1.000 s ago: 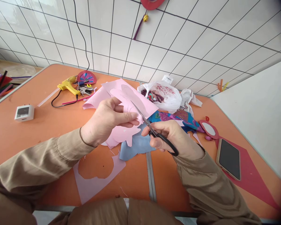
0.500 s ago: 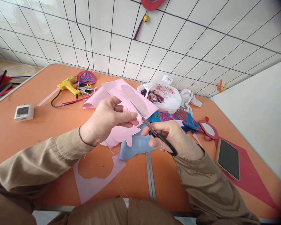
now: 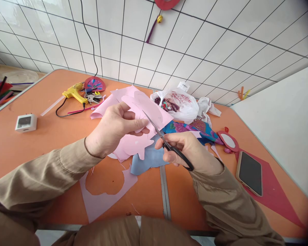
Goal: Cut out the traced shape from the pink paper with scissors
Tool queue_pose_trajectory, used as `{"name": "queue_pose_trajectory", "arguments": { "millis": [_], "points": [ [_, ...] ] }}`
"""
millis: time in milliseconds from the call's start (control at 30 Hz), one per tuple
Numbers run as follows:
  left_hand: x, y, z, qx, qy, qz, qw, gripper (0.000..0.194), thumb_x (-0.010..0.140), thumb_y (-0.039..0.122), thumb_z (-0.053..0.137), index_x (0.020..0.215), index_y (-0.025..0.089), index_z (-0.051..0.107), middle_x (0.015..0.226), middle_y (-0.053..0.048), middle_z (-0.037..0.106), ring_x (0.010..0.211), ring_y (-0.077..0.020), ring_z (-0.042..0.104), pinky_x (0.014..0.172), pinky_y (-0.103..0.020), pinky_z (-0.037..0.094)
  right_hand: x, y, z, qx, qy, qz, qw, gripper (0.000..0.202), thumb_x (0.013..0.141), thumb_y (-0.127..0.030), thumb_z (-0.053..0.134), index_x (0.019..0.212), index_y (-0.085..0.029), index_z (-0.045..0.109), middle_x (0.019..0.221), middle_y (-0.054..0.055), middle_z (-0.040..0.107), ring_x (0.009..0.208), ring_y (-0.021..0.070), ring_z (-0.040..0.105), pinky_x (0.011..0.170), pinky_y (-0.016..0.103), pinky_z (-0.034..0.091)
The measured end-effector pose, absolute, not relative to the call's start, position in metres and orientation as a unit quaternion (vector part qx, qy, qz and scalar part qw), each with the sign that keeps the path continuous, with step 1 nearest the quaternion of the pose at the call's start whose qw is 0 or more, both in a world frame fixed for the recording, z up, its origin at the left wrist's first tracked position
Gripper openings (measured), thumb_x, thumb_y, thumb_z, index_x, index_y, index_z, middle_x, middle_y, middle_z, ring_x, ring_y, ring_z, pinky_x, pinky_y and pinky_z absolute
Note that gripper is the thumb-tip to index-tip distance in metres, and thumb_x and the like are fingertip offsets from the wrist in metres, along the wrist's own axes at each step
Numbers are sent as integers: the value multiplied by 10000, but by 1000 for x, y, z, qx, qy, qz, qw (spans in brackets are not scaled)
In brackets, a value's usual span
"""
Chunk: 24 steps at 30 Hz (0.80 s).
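Observation:
My left hand [image 3: 115, 124] pinches a pink felt piece [image 3: 129, 102] between thumb and fingers, over the middle of the orange table. In my right hand [image 3: 190, 150] are black-handled scissors [image 3: 173, 147], their blades pointing up and left across the pink piece beside my left fingertips. Whether the blades are fully closed is hard to tell. Beneath my hands lie a cut pink shape [image 3: 137, 146], a larger pink sheet [image 3: 159, 114] and a light blue felt piece [image 3: 147, 160].
A pink offcut [image 3: 105, 201] lies near the front edge. Around the hands are a yellow glue gun [image 3: 75, 94], keys [image 3: 93, 98], a white adapter [image 3: 26, 123], a plastic bag [image 3: 187, 106], patterned cloth [image 3: 202, 130], and a phone [image 3: 249, 173] on red felt [image 3: 277, 194].
My left hand has shifted slightly left and down with the pink piece. My right hand and the scissors have hardly moved.

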State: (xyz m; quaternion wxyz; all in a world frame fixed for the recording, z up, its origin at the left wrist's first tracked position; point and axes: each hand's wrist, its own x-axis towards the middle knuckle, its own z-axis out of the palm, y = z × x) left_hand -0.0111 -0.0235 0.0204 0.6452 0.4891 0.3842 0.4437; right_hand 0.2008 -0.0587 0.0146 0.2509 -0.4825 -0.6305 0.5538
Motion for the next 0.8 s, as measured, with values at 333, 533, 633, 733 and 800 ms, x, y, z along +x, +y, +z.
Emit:
{"name": "queue_pose_trajectory", "arguments": {
  "millis": [333, 533, 633, 733, 800],
  "points": [
    [-9, -24, 22, 463, 389, 442, 662, 241, 701, 126, 809, 883, 124, 653, 667, -17, 702, 632, -175, 718, 637, -294, 576, 203, -59, 13, -480, -632, 550, 259, 434, 663, -488, 862, 802, -134, 654, 557, -50, 479, 447, 70, 405, 416, 230, 271],
    [-8, -24, 20, 454, 376, 447, 673, 290, 716, 107, 798, 972, 106, 662, 754, -50, 745, 639, -156, 719, 625, -259, 582, 204, -60, 13, -481, -640, 543, 256, 423, 692, -493, 844, 812, -137, 650, 566, -51, 460, 454, 67, 395, 423, 230, 266],
    [-8, -24, 19, 450, 368, 449, 678, 295, 717, 111, 802, 979, 109, 666, 712, -35, 732, 647, -161, 724, 638, -259, 590, 203, -60, 14, -480, -641, 541, 258, 436, 693, -515, 840, 804, -141, 645, 568, -51, 453, 458, 67, 382, 422, 234, 266],
    [-8, -24, 18, 450, 367, 451, 678, 285, 716, 111, 800, 970, 114, 671, 696, -26, 725, 637, -161, 721, 650, -272, 597, 203, -60, 14, -483, -644, 537, 252, 451, 681, -530, 843, 801, -145, 642, 557, -52, 442, 462, 73, 387, 417, 233, 258],
    [-8, -24, 18, 449, 371, 450, 677, 273, 712, 109, 798, 956, 114, 676, 680, -22, 718, 630, -162, 718, 650, -277, 596, 203, -60, 14, -483, -645, 537, 249, 457, 676, -535, 843, 799, -144, 640, 550, -55, 433, 457, 73, 383, 410, 234, 247]
  ]
}}
